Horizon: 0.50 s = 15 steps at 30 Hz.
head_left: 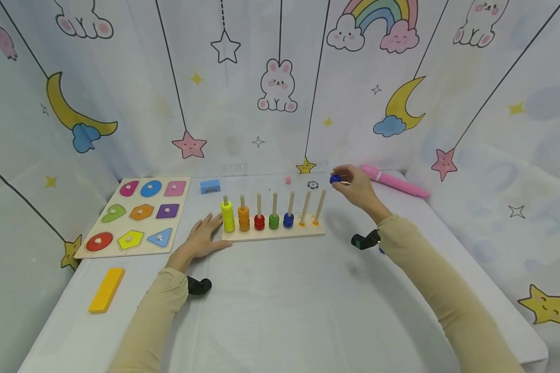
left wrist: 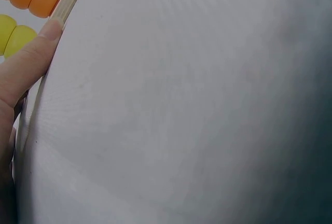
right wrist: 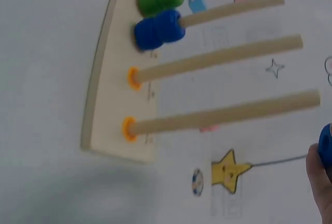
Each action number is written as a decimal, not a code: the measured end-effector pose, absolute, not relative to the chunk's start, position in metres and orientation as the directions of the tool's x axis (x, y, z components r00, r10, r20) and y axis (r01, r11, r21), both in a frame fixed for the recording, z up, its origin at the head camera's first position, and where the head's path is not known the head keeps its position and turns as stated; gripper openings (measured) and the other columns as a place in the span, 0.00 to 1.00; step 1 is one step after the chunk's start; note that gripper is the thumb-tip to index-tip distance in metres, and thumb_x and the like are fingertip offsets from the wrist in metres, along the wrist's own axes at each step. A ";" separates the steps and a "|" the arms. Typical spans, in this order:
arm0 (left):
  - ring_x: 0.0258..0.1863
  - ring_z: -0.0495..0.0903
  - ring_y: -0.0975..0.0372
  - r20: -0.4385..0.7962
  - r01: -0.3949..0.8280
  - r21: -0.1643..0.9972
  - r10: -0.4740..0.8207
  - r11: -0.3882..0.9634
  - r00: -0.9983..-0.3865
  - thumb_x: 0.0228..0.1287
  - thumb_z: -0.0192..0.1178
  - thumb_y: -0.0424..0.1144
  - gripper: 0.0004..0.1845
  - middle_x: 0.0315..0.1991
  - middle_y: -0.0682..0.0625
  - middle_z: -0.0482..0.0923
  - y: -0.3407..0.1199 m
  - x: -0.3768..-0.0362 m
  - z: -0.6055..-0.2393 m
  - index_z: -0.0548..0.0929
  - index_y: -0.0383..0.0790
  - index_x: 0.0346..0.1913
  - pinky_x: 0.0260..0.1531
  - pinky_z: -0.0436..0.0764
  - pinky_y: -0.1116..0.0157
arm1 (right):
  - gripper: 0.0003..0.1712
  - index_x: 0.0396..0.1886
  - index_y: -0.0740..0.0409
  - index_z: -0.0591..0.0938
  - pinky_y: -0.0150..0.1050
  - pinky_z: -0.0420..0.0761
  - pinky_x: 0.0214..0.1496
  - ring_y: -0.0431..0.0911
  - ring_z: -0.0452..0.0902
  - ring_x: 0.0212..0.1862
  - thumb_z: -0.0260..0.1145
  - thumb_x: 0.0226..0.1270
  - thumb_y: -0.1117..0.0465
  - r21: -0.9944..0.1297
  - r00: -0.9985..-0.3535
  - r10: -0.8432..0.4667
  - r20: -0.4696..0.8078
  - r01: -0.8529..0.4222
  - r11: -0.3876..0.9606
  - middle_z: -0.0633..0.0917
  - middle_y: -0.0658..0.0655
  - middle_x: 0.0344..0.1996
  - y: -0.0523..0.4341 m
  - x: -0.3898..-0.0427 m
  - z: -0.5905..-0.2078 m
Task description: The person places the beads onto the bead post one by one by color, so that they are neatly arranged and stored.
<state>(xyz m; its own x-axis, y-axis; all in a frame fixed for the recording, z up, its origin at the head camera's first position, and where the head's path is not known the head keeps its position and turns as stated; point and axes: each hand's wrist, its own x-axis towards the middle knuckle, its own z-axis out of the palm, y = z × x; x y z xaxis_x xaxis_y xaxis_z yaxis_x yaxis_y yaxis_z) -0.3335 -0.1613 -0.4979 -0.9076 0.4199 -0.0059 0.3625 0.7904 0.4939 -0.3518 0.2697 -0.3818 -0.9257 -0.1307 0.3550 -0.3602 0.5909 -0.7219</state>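
A wooden peg board stands mid-table with beads on its upright pegs: yellow beads, orange beads, red beads, green beads and blue beads. Its two rightmost pegs carry no beads, only thin orange rings at their bases. My left hand touches the board's left end, fingers spread and thumb against the front edge. Beyond the right end, my right hand pinches a blue bead above the table. Only part of that bead shows in the right wrist view.
At the left lies a shape puzzle board, with a yellow block in front. A blue block and a small pink piece are behind the pegs. A pink pen-shaped object lies back right. A patterned curtain hangs behind.
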 end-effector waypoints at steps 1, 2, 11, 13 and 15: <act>0.72 0.39 0.44 -0.007 0.362 0.493 0.420 0.791 -0.908 0.58 0.63 0.56 0.47 0.73 0.41 0.48 -0.161 -0.333 -0.498 0.55 0.37 0.73 0.69 0.35 0.46 | 0.21 0.56 0.66 0.73 0.44 0.78 0.55 0.54 0.77 0.52 0.64 0.63 0.68 -0.717 -0.920 -0.152 0.362 -0.379 0.585 0.79 0.63 0.51 0.261 -0.353 -0.379; 0.72 0.38 0.45 -0.010 0.361 0.493 0.419 0.792 -0.908 0.58 0.63 0.56 0.47 0.73 0.41 0.48 -0.161 -0.333 -0.498 0.55 0.36 0.73 0.69 0.35 0.46 | 0.21 0.56 0.65 0.74 0.43 0.78 0.55 0.53 0.77 0.52 0.63 0.63 0.68 -0.709 -0.910 -0.181 0.373 -0.405 0.577 0.79 0.62 0.51 0.253 -0.353 -0.376; 0.72 0.38 0.44 -0.009 0.361 0.491 0.419 0.793 -0.908 0.58 0.63 0.56 0.46 0.73 0.41 0.48 -0.161 -0.334 -0.497 0.56 0.37 0.73 0.69 0.35 0.45 | 0.17 0.50 0.67 0.79 0.33 0.80 0.50 0.49 0.80 0.48 0.65 0.59 0.72 -0.668 -0.832 -0.397 0.387 -0.550 0.501 0.81 0.60 0.47 0.199 -0.354 -0.369; 0.72 0.39 0.44 -0.008 0.362 0.491 0.420 0.792 -0.908 0.58 0.63 0.56 0.46 0.73 0.41 0.48 -0.161 -0.334 -0.496 0.56 0.37 0.73 0.69 0.35 0.45 | 0.18 0.50 0.67 0.79 0.34 0.80 0.50 0.48 0.80 0.47 0.66 0.59 0.71 -0.661 -0.821 -0.429 0.375 -0.562 0.497 0.82 0.59 0.46 0.193 -0.354 -0.371; 0.72 0.39 0.45 -0.010 0.362 0.486 0.419 0.795 -0.908 0.58 0.63 0.56 0.46 0.74 0.41 0.48 -0.161 -0.334 -0.497 0.55 0.37 0.73 0.69 0.35 0.46 | 0.18 0.50 0.67 0.79 0.36 0.80 0.52 0.48 0.81 0.47 0.67 0.58 0.71 -0.655 -0.816 -0.450 0.363 -0.567 0.500 0.82 0.60 0.46 0.189 -0.355 -0.373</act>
